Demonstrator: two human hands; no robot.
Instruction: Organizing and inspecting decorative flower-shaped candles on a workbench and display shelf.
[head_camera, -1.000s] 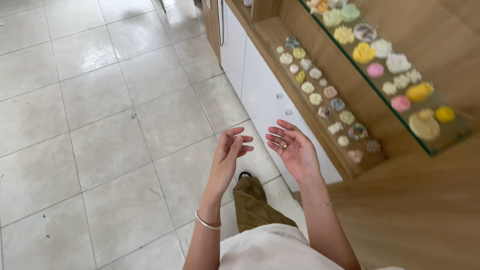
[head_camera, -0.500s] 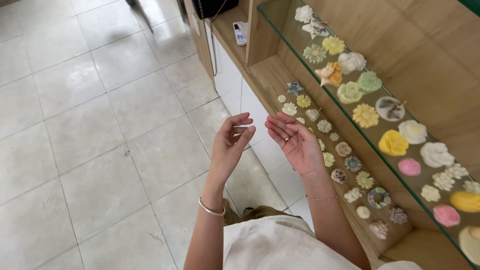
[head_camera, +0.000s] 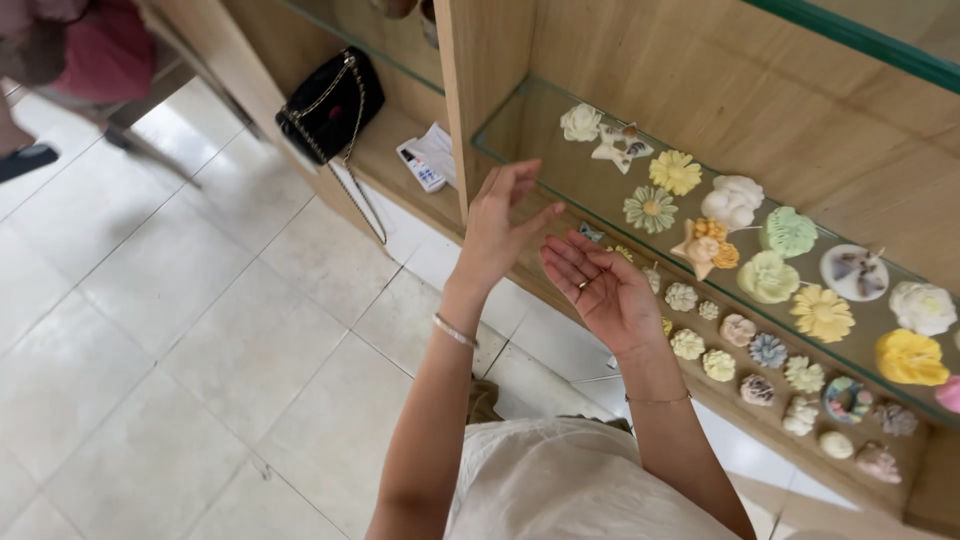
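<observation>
My left hand (head_camera: 503, 226) is raised in front of a glass shelf (head_camera: 520, 130), fingers apart and empty, with a thin bracelet on the wrist. My right hand (head_camera: 604, 290) is beside it, palm up, fingers spread, holding nothing; a ring shows on one finger. Both hands hover close to the shelf edge without touching it. On the glass lie flower-shaped pieces in white, yellow, green and peach (head_camera: 707, 243). A wooden shelf below carries several smaller flower shapes (head_camera: 768, 350).
A black handbag with a chain strap (head_camera: 331, 104) and a small white device (head_camera: 421, 166) rest on a wooden ledge at the left. White cabinet fronts run below. The floor is pale tile (head_camera: 170, 330). Another person's foot (head_camera: 28, 160) shows at the far left.
The view has swung up toward the shelves. Both hands have risen and come nearer the glass shelf, still empty and open.
</observation>
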